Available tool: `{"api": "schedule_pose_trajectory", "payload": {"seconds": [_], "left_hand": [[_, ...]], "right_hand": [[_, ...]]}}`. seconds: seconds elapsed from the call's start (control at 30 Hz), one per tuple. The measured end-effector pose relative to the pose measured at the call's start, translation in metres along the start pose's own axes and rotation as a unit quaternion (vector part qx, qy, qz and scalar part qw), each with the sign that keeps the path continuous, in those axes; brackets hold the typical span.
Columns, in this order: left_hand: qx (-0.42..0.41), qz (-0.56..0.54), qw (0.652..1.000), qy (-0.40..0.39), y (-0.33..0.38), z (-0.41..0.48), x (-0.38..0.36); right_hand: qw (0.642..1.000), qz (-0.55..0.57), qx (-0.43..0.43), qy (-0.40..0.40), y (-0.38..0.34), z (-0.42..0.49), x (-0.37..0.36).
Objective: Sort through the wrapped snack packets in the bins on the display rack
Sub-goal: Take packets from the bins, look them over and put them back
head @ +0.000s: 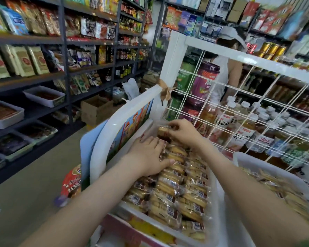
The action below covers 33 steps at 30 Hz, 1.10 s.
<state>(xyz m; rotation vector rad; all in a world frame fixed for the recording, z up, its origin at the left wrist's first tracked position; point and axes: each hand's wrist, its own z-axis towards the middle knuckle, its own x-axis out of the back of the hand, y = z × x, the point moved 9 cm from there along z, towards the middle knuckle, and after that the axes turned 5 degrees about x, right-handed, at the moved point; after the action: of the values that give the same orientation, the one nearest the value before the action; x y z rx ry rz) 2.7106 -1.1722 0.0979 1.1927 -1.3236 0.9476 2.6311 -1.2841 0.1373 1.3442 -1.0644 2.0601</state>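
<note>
One big white display rack (175, 56) with a wire back holds two white bins side by side. The nearer bin (98, 148) is packed with snack packets (177, 191), lying in neat rows from its front edge to its back edge. The other bin (239, 158), on the right, has more packets in it, but they are blurry.

The left hand (147, 157) lies flat on the packets by the left wall of the nearer bin, fingers straight and a little spread, pressing down. The right hand (183, 133) is at the back edge of that bin. Its fingertips pinch one packet (163, 131) and hold it just over the rows.

What could go wrong? The wrap looks thin and slippery, so the pinched packet could slip out and drop on the rows. The cakes inside look soft, so a hard push from the flat hand could squash them. The rows are tight, so pulling one out could drag its neighbours crooked.

Each packet is small and long, in clear shiny wrap. Inside is a golden-brown cake. A dark red label with a white bar code sits at one end.
</note>
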Motion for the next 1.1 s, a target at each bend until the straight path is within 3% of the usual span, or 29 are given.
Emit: {"api": "schedule_pose_trajectory", "payload": {"seconds": [0.1,0.27,0.47,0.63,0.77,0.83,0.97,1.1], "left_hand": [[-0.001,-0.006,1.0,-0.012,0.001,0.001,-0.004],[-0.007,-0.017,1.0,-0.013,0.002,0.004,-0.004],[-0.002,-0.143,0.987,0.078,0.002,-0.004,0.023],[-0.006,-0.387,0.913,0.127,-0.003,-0.041,0.055],[-0.028,-0.591,0.791,0.157,0.0,-0.096,0.057],[-0.017,-0.636,0.754,0.166,0.005,-0.121,0.043],[0.016,-0.739,0.666,0.104,0.031,-0.18,-0.005],[0.073,-0.729,0.679,0.038,0.048,-0.235,-0.047]], "right_hand": [[0.997,-0.038,0.05,0.047,-0.01,-0.005,0.023],[0.993,-0.028,0.045,0.108,-0.02,-0.028,0.057],[0.982,0.039,0.009,0.186,-0.038,-0.064,0.086],[0.922,0.276,-0.083,0.259,-0.058,-0.115,0.104],[0.877,0.397,-0.091,0.257,-0.082,-0.17,0.088],[0.858,0.432,-0.091,0.264,-0.094,-0.203,0.075],[0.819,0.476,-0.117,0.299,-0.112,-0.283,0.043],[0.802,0.493,-0.139,0.308,-0.128,-0.35,-0.002]]}}
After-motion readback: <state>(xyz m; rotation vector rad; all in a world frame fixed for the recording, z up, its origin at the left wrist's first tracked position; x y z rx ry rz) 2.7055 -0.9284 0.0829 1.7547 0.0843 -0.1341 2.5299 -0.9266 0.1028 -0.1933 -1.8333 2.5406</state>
